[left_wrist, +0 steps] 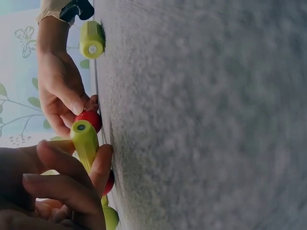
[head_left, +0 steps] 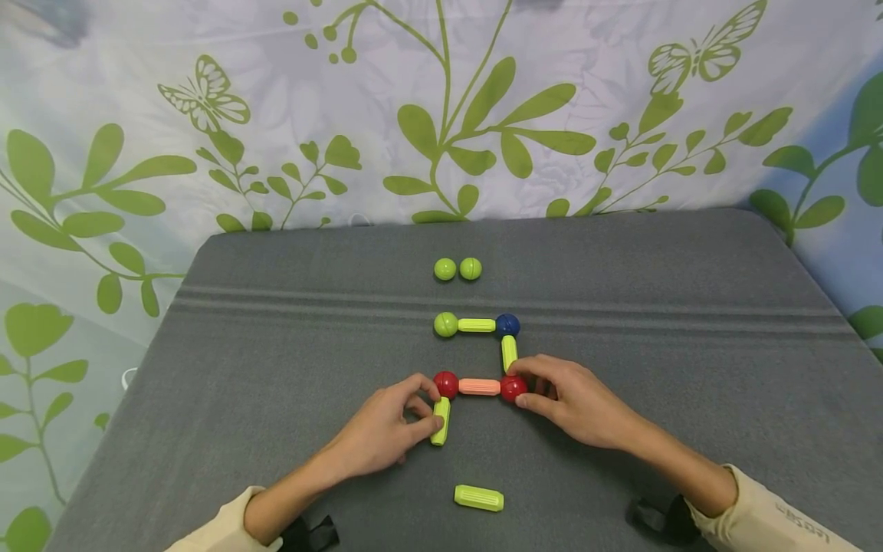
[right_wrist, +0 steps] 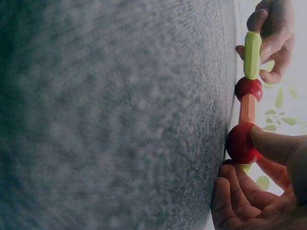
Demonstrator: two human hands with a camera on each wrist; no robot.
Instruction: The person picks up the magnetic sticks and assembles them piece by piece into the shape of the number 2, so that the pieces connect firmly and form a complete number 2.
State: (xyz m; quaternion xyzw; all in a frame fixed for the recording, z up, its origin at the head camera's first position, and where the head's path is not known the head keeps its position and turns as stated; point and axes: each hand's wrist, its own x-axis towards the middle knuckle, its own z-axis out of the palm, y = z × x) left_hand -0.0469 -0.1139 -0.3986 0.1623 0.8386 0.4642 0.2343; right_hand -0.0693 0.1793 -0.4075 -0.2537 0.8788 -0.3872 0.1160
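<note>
A chain of magnetic balls and rods lies on the grey table. My left hand [head_left: 382, 425] pinches a yellow-green rod [head_left: 440, 422] between thumb and fingers, its upper end at the left red ball [head_left: 446, 385]. An orange-pink rod [head_left: 479, 387] links that ball to the right red ball [head_left: 513, 389], which my right hand [head_left: 576, 399] grips with thumb and fingers. From there another yellow-green rod [head_left: 509, 353] runs up to a blue ball [head_left: 507, 325]. A further yellow-green rod [head_left: 476, 325] joins the blue ball to a green ball [head_left: 445, 324].
Two loose green balls [head_left: 444, 269] sit side by side farther back. A loose yellow-green rod [head_left: 479, 498] lies nearer me, between my forearms. Behind the grey table [head_left: 310, 307] hangs a cloth [head_left: 276, 92] with leaves and butterflies.
</note>
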